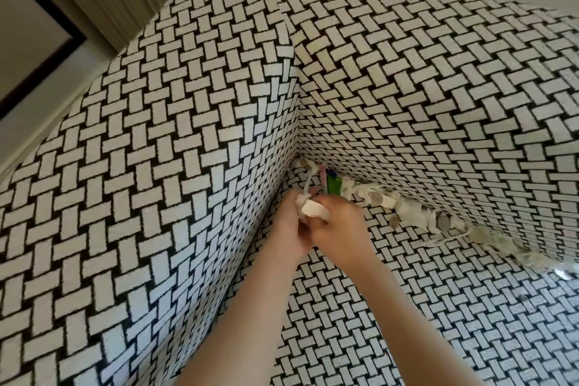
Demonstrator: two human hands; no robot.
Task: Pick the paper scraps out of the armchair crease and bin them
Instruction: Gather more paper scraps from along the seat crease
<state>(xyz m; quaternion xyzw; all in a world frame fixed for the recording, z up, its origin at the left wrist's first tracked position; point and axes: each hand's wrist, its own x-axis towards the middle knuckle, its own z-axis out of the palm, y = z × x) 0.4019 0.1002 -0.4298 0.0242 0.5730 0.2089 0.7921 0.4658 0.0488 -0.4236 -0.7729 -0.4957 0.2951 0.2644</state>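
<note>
Now both grips meet at the seat's back-left corner: left grip (289, 226) and right grip (340, 224), as I read it, both clenched on one white scrap wad (314, 209). Loose paper scraps (416, 218) line the armchair crease (360, 189), long axis running rightward from the right grip, the nearer one. Bin unseen.

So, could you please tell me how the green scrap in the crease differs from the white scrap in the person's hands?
The green scrap is bright green; the white scrap is plain white. The green scrap sits wedged in the armchair crease; the white scrap is already out. The left hand and right hand pinch the white scrap; the green scrap looks ungripped. Both seem paper.
</note>
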